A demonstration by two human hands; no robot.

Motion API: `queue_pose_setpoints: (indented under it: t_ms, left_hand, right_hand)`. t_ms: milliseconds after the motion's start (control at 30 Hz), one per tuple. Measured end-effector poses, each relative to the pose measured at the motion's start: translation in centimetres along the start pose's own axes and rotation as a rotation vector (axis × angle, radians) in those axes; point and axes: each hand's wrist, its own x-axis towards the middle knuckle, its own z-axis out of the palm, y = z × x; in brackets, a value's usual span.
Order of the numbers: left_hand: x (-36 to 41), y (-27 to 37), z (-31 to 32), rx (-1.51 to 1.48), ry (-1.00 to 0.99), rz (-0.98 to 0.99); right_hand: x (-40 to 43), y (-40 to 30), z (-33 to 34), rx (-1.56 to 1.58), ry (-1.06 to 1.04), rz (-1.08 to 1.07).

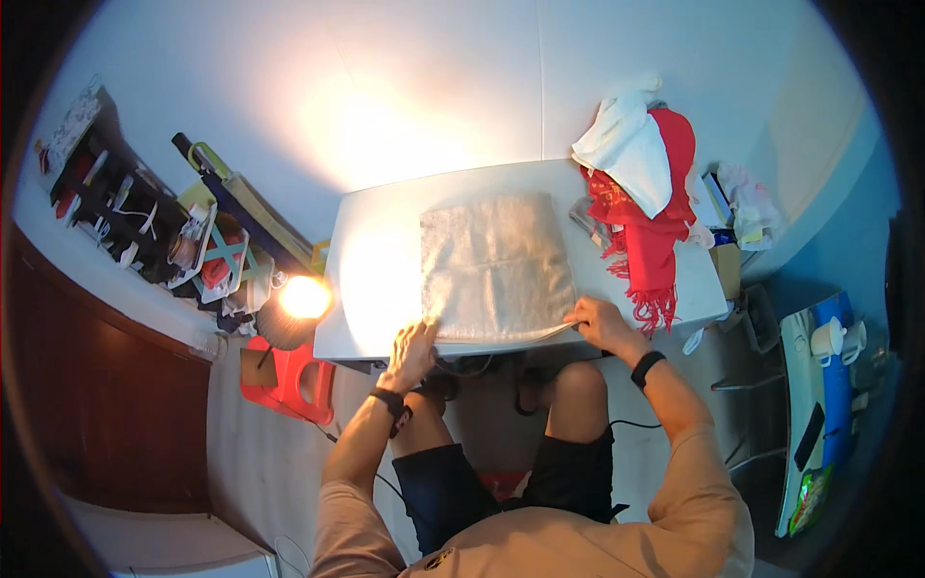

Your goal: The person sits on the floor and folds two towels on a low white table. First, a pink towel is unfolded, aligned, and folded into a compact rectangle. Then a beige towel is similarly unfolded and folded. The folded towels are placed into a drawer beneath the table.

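A square of pale beige fabric (498, 271), with a slight sheen and shallow creases, lies flat on the white table (383, 188). Its near edge runs along the table's front edge and looks layered, like a cushion cover. My left hand (412, 355) is at the near left corner, with the fingertips on the fabric and the thumb partly hidden. At the near right corner, my right hand (603, 325) pinches the edge between thumb and fingers and lifts it slightly.
A heap of red fringed scarf (650, 246) and white cloth (630, 148) covers the table's right side. A lit lamp (303, 296) glows by the left edge, near a red plastic stool (289, 383). Shelves (123, 195) stand left; a side table (809, 419) with cups (827, 341) stands right.
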Motion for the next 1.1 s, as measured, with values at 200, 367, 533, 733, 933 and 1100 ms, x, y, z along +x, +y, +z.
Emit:
queue_pose_setpoints:
  t_ms: [200,367,533,733,933,1100]
  left_hand:
    - [0.0,0.4,-2.0,0.007,-0.288,0.058]
    - [-0.7,0.5,-3.0,-0.017,-0.311,0.078]
    - [2.4,-0.3,-6.0,-0.236,-0.361,0.092]
    - [13.7,-1.9,-3.4,-0.25,-0.034,0.024]
    - [21.1,-5.2,4.5,-0.096,-0.187,-0.074]
    - [21.0,-7.9,5.8,-0.004,-0.227,-0.109]
  right_hand:
    - [-2.1,-1.6,0.0,-0.054,0.058,-0.034]
    - [-2.0,-3.7,-0.9,-0.107,0.024,-0.093]
    - [0.9,-3.7,-4.5,0.01,-0.322,0.104]
    - [12.7,-0.9,-2.6,-0.011,0.021,0.013]
    - [20.9,5.6,3.0,-0.475,-0.189,0.096]
    - [20.0,8.9,1.1,-0.516,-0.235,0.204]
